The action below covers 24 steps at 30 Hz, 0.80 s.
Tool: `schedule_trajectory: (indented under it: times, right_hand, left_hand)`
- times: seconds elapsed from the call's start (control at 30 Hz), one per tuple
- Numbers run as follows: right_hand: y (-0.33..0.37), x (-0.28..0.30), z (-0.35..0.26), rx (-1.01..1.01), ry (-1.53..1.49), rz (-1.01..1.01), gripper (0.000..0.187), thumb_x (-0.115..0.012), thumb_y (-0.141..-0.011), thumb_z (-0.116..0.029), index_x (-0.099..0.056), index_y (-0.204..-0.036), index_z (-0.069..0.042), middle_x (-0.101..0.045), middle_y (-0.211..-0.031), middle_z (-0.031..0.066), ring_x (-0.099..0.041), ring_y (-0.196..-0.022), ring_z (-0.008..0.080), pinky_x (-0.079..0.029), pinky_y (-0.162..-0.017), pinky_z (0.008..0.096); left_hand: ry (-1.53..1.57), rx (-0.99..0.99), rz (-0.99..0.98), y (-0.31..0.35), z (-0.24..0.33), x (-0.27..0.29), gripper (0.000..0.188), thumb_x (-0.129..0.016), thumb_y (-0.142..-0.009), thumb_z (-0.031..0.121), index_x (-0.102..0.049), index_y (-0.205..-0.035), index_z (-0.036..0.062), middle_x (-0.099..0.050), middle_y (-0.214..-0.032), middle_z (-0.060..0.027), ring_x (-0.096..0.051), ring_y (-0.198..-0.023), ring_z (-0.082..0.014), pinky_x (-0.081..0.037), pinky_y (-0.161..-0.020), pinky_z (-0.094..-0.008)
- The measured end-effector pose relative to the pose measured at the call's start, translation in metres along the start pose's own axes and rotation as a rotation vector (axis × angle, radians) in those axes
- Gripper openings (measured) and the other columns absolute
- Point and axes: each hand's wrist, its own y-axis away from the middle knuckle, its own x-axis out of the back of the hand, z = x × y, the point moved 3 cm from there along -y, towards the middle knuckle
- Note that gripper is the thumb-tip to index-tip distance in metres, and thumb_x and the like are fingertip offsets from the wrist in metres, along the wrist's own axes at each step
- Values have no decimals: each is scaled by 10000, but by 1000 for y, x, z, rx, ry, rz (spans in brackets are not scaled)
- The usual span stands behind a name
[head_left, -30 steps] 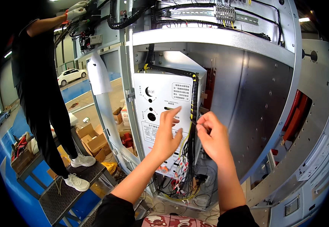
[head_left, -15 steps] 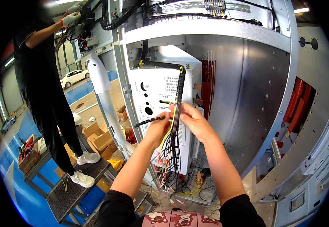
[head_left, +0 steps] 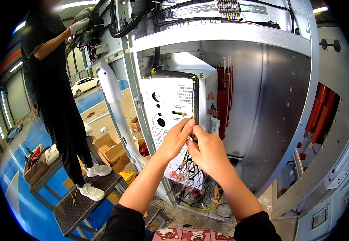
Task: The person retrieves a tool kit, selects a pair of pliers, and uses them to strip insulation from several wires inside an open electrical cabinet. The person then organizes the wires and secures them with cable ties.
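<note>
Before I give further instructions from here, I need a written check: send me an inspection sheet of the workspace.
Surface: upright white panel inside a metal cabinet.
Job's things: black-wrapped cable bundle running down the panel's front.
Clutter: open cardboard boxes on the floor, left.
Hands: left hand and right hand together, closed on the bundle.
Cables: loose wires below the hands, tangled toward the cabinet bottom.
Surroundings: co-worker on metal steps; white car beyond.

Left hand (head_left: 175,140) and right hand (head_left: 208,150) are both pinching the black-wrapped cable bundle (head_left: 195,98) along the white panel's (head_left: 168,89) right edge, loose wires (head_left: 188,165) kinda dangling below.
</note>
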Motion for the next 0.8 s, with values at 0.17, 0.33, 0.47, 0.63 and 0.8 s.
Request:
schedule_trajectory:
  times: [0.17,0.33,0.47,0.63,0.8]
  right_hand:
    - [26,-2,-11,224,-304,-249,187,-554,-926,-42,-601,-1099,10,-667,-891,172,-666,-813,307,-517,-707,371]
    - [-2,5,49,-164,-599,104,240,-476,-940,24,-620,-1127,-17,-628,-1043,57,-594,-935,117,-481,-857,262]
    - [-31,-14,72,-131,-839,-71,195,-560,-972,-85,-565,-1145,5,-598,-1090,49,-541,-997,102,-461,-883,269]
    - [-34,-3,53,-158,-213,59,172,-668,-890,-150,-592,-962,-12,-630,-789,111,-605,-729,222,-481,-678,347]
    - [-17,13,-3,-61,22,90,174,-661,-874,-170,-549,-896,-38,-637,-829,153,-634,-705,363,-485,-628,451]
  left_hand:
    - [-45,-46,12,-8,-22,15,315,-615,-965,279,-612,-1022,-31,-578,-772,-24,-527,-727,-86,-455,-664,-259]
    - [397,147,-36,-9,-26,10,203,-496,-1032,169,-619,-1050,7,-642,-859,-6,-579,-742,-77,-489,-710,-242]
    - [306,266,-146,-25,-35,-5,216,-535,-1008,221,-643,-1003,35,-662,-838,-3,-597,-721,-75,-478,-670,-236]
    - [-380,-175,121,-24,-38,13,209,-580,-937,65,-618,-1113,-43,-673,-1014,-76,-635,-945,-146,-505,-874,-307]
    - [223,31,-13,-13,-15,5,490,-445,-1032,420,-617,-1110,-33,-635,-932,-103,-614,-944,-194,-506,-804,-322]
